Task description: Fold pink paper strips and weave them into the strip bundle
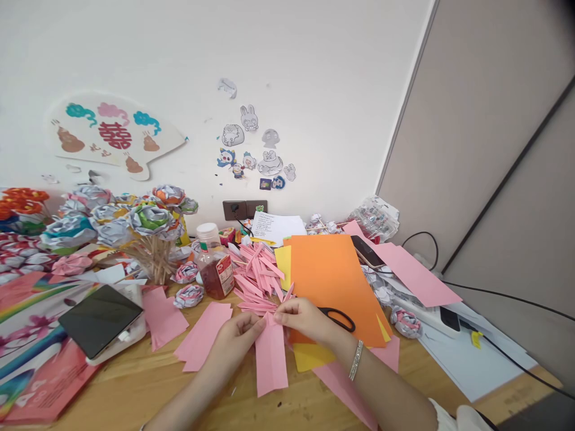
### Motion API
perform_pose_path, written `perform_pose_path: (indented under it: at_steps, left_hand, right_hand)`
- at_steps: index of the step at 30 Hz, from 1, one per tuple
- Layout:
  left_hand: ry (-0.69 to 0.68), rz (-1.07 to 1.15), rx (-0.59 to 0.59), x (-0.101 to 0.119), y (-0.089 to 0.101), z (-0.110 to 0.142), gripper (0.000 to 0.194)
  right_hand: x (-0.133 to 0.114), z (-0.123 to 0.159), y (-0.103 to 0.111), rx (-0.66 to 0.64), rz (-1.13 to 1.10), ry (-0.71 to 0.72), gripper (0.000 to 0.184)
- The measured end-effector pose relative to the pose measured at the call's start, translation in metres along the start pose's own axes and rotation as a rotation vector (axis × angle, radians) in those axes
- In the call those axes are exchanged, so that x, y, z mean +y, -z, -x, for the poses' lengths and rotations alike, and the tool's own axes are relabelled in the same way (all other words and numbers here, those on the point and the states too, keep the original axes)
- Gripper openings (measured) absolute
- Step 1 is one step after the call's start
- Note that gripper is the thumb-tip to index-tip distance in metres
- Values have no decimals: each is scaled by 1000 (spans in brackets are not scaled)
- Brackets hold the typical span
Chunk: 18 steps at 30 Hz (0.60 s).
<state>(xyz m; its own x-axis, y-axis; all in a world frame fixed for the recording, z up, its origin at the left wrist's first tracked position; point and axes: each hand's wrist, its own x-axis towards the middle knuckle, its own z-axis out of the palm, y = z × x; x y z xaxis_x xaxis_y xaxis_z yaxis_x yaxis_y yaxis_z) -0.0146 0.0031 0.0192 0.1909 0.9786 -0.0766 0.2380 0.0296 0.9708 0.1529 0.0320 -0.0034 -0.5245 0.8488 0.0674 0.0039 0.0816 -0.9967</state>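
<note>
A pink paper strip [272, 362] with a crease down its middle hangs toward me over the wooden table. My left hand [240, 335] pinches its upper left corner, and my right hand [299, 317] pinches the upper right one. The top edge looks folded in between my fingertips, which partly cover it. Just beyond lies a heap of folded pink paper pieces [258, 272]. Flat pink strips [204, 335] rest left of the held one. Under my right forearm are orange paper sheets [330, 269] and black-handled scissors [344, 320], whose blades are hidden.
A jar of reddish-brown liquid [215, 272] stands behind my left hand. Paper flowers on sticks [155, 221] crowd the left back. A tablet-like device [101, 320] lies at left, a phone [366, 251] at right. Black cables [507, 299] run along the right side, near white sheets [476, 359].
</note>
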Motion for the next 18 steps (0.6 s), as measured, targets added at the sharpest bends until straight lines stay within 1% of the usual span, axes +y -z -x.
perform_pose_path:
  at_steps: [2, 4, 8, 11, 15, 18]
  left_hand:
    - [-10, -7, -13, 0, 0, 0, 33]
    - [-19, -16, -19, 0, -1, 0, 34]
    - [-6, -43, -20, 2, -3, 1, 38]
    - [-27, -80, -13, 3, -3, 2, 37]
    - [-68, -140, -19, 2, -4, 4, 35]
    - [-76, -124, -23, -1, -3, 3, 35]
  right_hand:
    - [1, -1, 0, -21, -2, -7, 30]
    - [2, -1, -1, -10, 22, -10, 30]
    - [5, -1, -4, 76, 96, -8, 31]
    - [5, 1, -8, 133, 182, 3, 29]
    - [-3, 4, -12, 207, 303, 39, 26]
    - [-8, 6, -13, 218, 346, 60, 23]
